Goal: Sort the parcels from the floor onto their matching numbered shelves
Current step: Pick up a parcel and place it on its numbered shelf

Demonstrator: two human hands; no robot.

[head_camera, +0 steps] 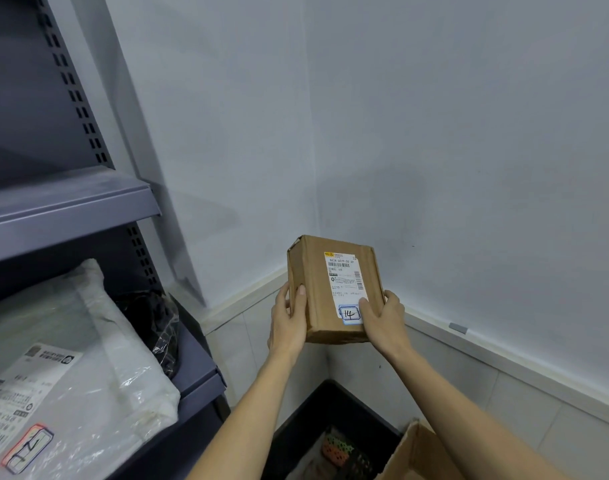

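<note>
Both arms reach forward, left hand (289, 320) and right hand (382, 322) each with a curled grip on the cardboard parcel (331, 289)

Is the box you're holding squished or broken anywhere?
A little. The cardboard box, held up by the left hand and right hand, has a crumpled top-left corner where the edge looks dented and slightly split. Its shipping label and the handwritten 14 look intact. Nothing has spilled.
</note>
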